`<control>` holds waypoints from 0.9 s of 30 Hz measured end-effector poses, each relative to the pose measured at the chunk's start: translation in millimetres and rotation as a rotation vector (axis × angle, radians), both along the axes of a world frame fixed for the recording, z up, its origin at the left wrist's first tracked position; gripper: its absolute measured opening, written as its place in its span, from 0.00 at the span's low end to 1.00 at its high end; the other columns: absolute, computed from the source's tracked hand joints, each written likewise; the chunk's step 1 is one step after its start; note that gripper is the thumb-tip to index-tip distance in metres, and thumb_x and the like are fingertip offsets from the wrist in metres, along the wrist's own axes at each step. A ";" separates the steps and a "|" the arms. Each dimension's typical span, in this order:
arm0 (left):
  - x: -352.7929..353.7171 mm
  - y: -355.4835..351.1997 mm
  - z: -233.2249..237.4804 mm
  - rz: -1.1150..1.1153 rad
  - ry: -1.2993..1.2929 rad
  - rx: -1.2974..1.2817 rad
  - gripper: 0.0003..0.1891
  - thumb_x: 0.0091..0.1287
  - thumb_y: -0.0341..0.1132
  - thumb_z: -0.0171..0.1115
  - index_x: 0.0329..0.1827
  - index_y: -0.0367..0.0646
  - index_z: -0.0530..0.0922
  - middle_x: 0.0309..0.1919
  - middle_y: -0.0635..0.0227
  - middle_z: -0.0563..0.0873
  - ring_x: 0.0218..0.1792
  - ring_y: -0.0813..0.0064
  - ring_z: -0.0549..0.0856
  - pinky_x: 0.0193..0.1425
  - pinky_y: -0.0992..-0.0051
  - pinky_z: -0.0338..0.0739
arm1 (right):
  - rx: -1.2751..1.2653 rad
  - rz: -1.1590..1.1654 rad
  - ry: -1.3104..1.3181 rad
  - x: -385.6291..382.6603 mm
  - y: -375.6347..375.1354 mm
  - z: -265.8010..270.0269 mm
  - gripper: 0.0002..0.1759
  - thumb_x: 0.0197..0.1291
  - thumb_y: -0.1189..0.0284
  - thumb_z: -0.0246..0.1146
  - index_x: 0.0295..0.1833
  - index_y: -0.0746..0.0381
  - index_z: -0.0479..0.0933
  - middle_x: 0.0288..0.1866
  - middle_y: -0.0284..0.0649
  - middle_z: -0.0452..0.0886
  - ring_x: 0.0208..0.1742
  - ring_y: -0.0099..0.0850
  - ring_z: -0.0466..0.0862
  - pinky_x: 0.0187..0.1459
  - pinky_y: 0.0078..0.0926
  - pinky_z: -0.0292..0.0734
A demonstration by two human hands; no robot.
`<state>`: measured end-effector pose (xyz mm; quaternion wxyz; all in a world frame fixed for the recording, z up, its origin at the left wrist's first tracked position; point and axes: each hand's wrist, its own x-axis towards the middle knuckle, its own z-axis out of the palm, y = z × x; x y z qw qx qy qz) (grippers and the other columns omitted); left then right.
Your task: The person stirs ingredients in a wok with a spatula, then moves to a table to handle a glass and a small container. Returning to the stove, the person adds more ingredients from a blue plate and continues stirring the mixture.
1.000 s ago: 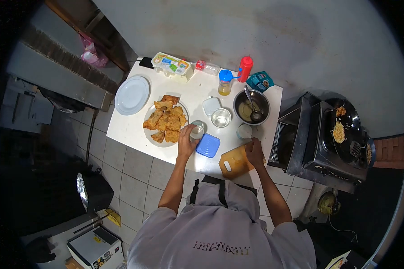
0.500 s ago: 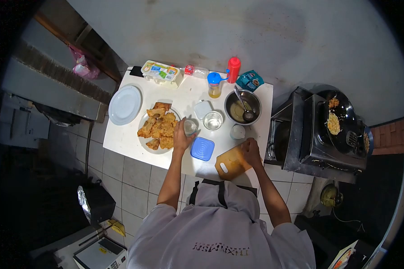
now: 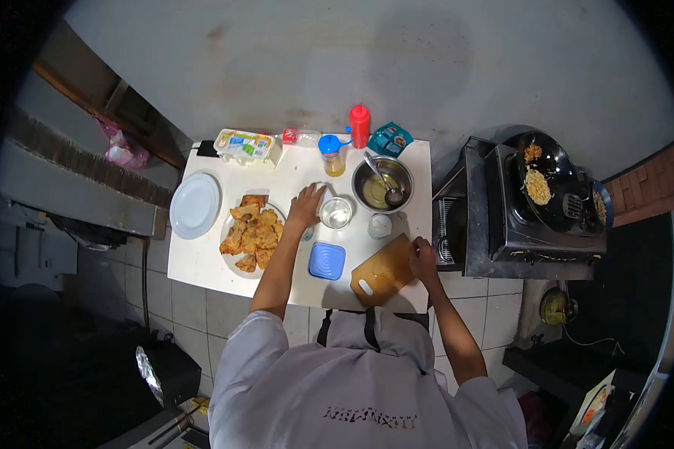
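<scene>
My left hand (image 3: pixel 305 206) reaches over the white square container (image 3: pixel 321 186), fingers stretched out and touching or just above it. Partly hidden under that wrist is a small clear cup (image 3: pixel 308 233). To its right stands a glass bowl (image 3: pixel 336 213) with clear liquid. A blue square lid (image 3: pixel 326 261) lies nearer my body. My right hand (image 3: pixel 422 259) is closed at the right edge of the wooden cutting board (image 3: pixel 378 271); what its fingers hold, if anything, is hidden. Another clear cup (image 3: pixel 380 226) stands above the board.
Fried pieces fill a plate (image 3: pixel 228 262) on the left, beside white plates (image 3: pixel 195 206). A steel bowl (image 3: pixel 364 196) holds a ladle (image 3: pixel 382 176). Behind are a blue-capped bottle (image 3: pixel 332 159), red bottle (image 3: pixel 359 127) and egg carton (image 3: pixel 243 147). A wok (image 3: pixel 558 161) sits on the stove at right.
My left hand has let go of the small clear cup and moved up to the white container. My right hand has shifted slightly down along the board's edge. The whole view has shifted a little.
</scene>
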<state>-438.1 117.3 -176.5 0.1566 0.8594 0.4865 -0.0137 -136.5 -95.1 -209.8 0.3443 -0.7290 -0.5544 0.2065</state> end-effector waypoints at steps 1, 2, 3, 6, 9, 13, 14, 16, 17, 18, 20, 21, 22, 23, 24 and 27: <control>2.2 -0.3 0.3 -0.019 0.001 0.011 0.49 0.45 0.32 0.76 0.74 0.56 0.59 0.72 0.58 0.61 0.69 0.49 0.66 0.65 0.51 0.72 | -0.002 -0.021 0.060 1.4 -1.7 0.6 0.09 0.68 0.73 0.57 0.36 0.67 0.68 0.28 0.45 0.76 0.24 0.32 0.79 0.26 0.30 0.74; 3.7 2.1 1.3 -0.030 0.000 0.016 0.49 0.45 0.32 0.76 0.74 0.56 0.59 0.72 0.58 0.61 0.69 0.49 0.66 0.65 0.51 0.72 | -0.004 -0.042 0.120 2.9 -4.5 1.2 0.09 0.67 0.73 0.58 0.36 0.67 0.69 0.27 0.44 0.76 0.23 0.31 0.80 0.25 0.29 0.74; 4.1 4.9 3.6 -0.020 0.008 0.009 0.48 0.45 0.31 0.75 0.73 0.56 0.60 0.72 0.57 0.62 0.67 0.48 0.68 0.64 0.53 0.73 | 0.001 -0.053 0.118 5.4 -8.4 -2.6 0.09 0.67 0.73 0.58 0.36 0.67 0.69 0.27 0.44 0.76 0.23 0.31 0.80 0.25 0.29 0.74; 5.1 9.5 2.3 0.002 0.032 0.012 0.46 0.45 0.29 0.74 0.72 0.52 0.63 0.71 0.55 0.64 0.63 0.47 0.72 0.63 0.56 0.74 | -0.027 -0.067 0.085 10.3 -15.5 -5.1 0.08 0.67 0.74 0.58 0.37 0.68 0.70 0.28 0.44 0.78 0.23 0.30 0.82 0.23 0.28 0.74; -6.3 20.8 -7.4 0.031 -0.175 -0.041 0.43 0.49 0.32 0.75 0.71 0.46 0.65 0.69 0.49 0.66 0.63 0.44 0.71 0.68 0.59 0.69 | -0.194 -0.123 0.281 7.5 -19.8 17.0 0.07 0.64 0.72 0.60 0.40 0.66 0.72 0.37 0.50 0.79 0.37 0.46 0.82 0.38 0.41 0.75; -15.3 19.6 -5.3 -0.008 -0.165 -0.009 0.39 0.52 0.35 0.73 0.69 0.45 0.68 0.70 0.46 0.65 0.65 0.44 0.70 0.70 0.58 0.68 | -0.175 -0.093 0.321 2.4 -18.2 24.8 0.08 0.64 0.72 0.60 0.40 0.66 0.72 0.37 0.51 0.79 0.37 0.45 0.82 0.38 0.40 0.75; -16.2 17.1 -4.3 -0.003 -0.185 -0.019 0.37 0.54 0.35 0.73 0.69 0.44 0.69 0.70 0.46 0.65 0.65 0.44 0.70 0.70 0.58 0.67 | -0.172 -0.089 0.324 1.0 -17.8 26.2 0.08 0.64 0.71 0.59 0.40 0.66 0.72 0.37 0.51 0.79 0.36 0.45 0.82 0.38 0.40 0.76; -17.5 12.5 -5.8 0.008 -0.206 -0.032 0.35 0.55 0.36 0.72 0.68 0.43 0.70 0.70 0.45 0.65 0.66 0.44 0.69 0.70 0.58 0.67 | -0.195 -0.083 0.297 1.1 -16.0 11.5 0.09 0.64 0.70 0.59 0.40 0.66 0.72 0.37 0.50 0.79 0.37 0.45 0.82 0.39 0.40 0.76; -19.0 11.6 -8.3 -0.006 -0.221 -0.009 0.35 0.55 0.36 0.72 0.68 0.43 0.70 0.70 0.45 0.65 0.66 0.44 0.68 0.70 0.59 0.67 | -0.214 -0.078 0.271 1.6 -15.3 2.5 0.09 0.65 0.70 0.59 0.41 0.66 0.72 0.38 0.50 0.79 0.37 0.45 0.82 0.39 0.39 0.76; -20.7 9.7 -8.5 -0.018 -0.235 0.014 0.35 0.56 0.37 0.71 0.68 0.43 0.70 0.70 0.44 0.64 0.67 0.44 0.68 0.70 0.59 0.67 | -0.217 -0.072 0.271 -0.8 -15.2 4.4 0.09 0.65 0.70 0.59 0.41 0.66 0.72 0.38 0.50 0.79 0.37 0.45 0.82 0.39 0.39 0.76; -23.3 8.8 -8.5 -0.009 -0.227 -0.001 0.34 0.57 0.37 0.71 0.68 0.43 0.70 0.70 0.45 0.64 0.67 0.44 0.67 0.70 0.59 0.67 | -0.178 -0.059 0.272 -5.9 -15.3 8.3 0.09 0.65 0.69 0.59 0.42 0.65 0.72 0.38 0.50 0.79 0.38 0.44 0.82 0.40 0.39 0.76; -23.7 8.8 -8.9 -0.007 -0.220 -0.014 0.34 0.57 0.37 0.70 0.68 0.43 0.70 0.70 0.45 0.64 0.67 0.44 0.67 0.70 0.59 0.67 | -0.181 -0.054 0.272 -6.9 -14.5 10.6 0.09 0.65 0.69 0.59 0.42 0.65 0.72 0.38 0.50 0.79 0.38 0.44 0.82 0.40 0.39 0.76; -24.4 8.5 -9.3 -0.003 -0.219 -0.016 0.34 0.57 0.37 0.70 0.68 0.43 0.70 0.70 0.45 0.64 0.67 0.44 0.67 0.70 0.59 0.67 | -0.199 -0.044 0.266 -7.6 -13.0 12.8 0.09 0.64 0.69 0.59 0.42 0.65 0.72 0.39 0.50 0.80 0.39 0.44 0.82 0.40 0.38 0.76; -25.2 8.1 -9.5 -0.026 -0.219 -0.003 0.36 0.55 0.37 0.72 0.69 0.43 0.68 0.70 0.45 0.64 0.67 0.45 0.67 0.70 0.59 0.67 | -0.219 -0.034 0.260 -8.7 -11.9 15.1 0.09 0.64 0.70 0.59 0.42 0.65 0.72 0.39 0.50 0.80 0.39 0.44 0.82 0.40 0.38 0.76; -25.7 7.6 -9.9 -0.050 -0.219 0.010 0.39 0.53 0.38 0.74 0.70 0.43 0.67 0.69 0.46 0.64 0.67 0.46 0.67 0.71 0.60 0.66 | -0.221 -0.031 0.261 -9.4 -11.2 14.9 0.09 0.64 0.70 0.59 0.42 0.65 0.72 0.39 0.50 0.80 0.39 0.44 0.82 0.40 0.38 0.76; -15.4 -2.4 20.2 0.069 -0.209 -0.034 0.47 0.47 0.39 0.78 0.71 0.39 0.63 0.67 0.48 0.66 0.67 0.48 0.67 0.71 0.62 0.66 | -0.220 -0.029 0.265 -10.0 -9.8 12.6 0.10 0.64 0.70 0.59 0.43 0.66 0.72 0.41 0.50 0.80 0.39 0.44 0.82 0.40 0.37 0.77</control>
